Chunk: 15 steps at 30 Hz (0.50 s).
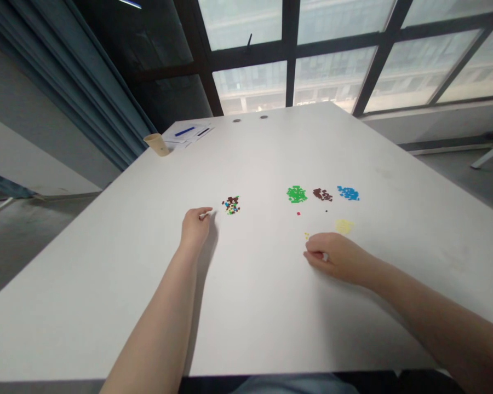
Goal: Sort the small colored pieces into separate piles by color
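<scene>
My left hand (195,227) rests on the white table (107,284) with its fingers curled, just left of a mixed pile of tiny multicoloured pieces (230,205). A small pale speck (204,216) shows at its fingertips, too small to name. My right hand (332,257) lies curled further right, its fingertips beside a few tiny yellow pieces (306,236). Beyond it are separate patches of green (296,194), brown (322,195), blue (348,193) and pale yellow (343,226) pieces. A lone red piece (298,213) sits near the green patch.
A tan paper cup (157,144) lies on its side near papers with a blue pen (184,131) at the far left corner. Two round grommets (250,118) are set near the far edge. Large windows and a blue curtain (86,87) stand behind.
</scene>
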{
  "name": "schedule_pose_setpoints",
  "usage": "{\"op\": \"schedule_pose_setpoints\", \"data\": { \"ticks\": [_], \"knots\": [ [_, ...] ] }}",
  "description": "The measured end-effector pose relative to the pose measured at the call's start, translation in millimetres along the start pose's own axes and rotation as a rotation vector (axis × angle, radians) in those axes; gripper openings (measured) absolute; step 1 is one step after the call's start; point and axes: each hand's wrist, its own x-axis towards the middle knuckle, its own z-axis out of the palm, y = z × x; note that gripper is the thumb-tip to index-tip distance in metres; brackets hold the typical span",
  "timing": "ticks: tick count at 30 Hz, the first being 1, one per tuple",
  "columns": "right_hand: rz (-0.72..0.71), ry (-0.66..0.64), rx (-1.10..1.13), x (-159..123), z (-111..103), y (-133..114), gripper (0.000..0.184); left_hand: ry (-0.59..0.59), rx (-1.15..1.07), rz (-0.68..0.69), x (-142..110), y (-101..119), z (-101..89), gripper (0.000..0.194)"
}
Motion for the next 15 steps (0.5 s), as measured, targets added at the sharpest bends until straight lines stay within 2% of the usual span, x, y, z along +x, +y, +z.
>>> {"op": "schedule_pose_setpoints", "data": {
  "ticks": [2, 5, 9, 15],
  "knots": [
    [-0.051, -0.1, -0.011, -2, 8, -8, 0.026, -0.049, 0.069, 0.05, 0, -2, 4.7, 0.032],
    [-0.067, -0.172, -0.02, -3, 17, -17, 0.026, -0.057, 0.12, 0.108, -1, 0, 12.2, 0.032],
    [-0.049, -0.195, -0.025, -3, 20, -20, 0.026, -0.025, 0.145, 0.137, 0, 0, 16.5, 0.029],
    [-0.04, -0.231, -0.012, -1, 21, -18, 0.027, -0.057, 0.077, 0.204, 2, 1, 17.5, 0.021]
  ]
}}
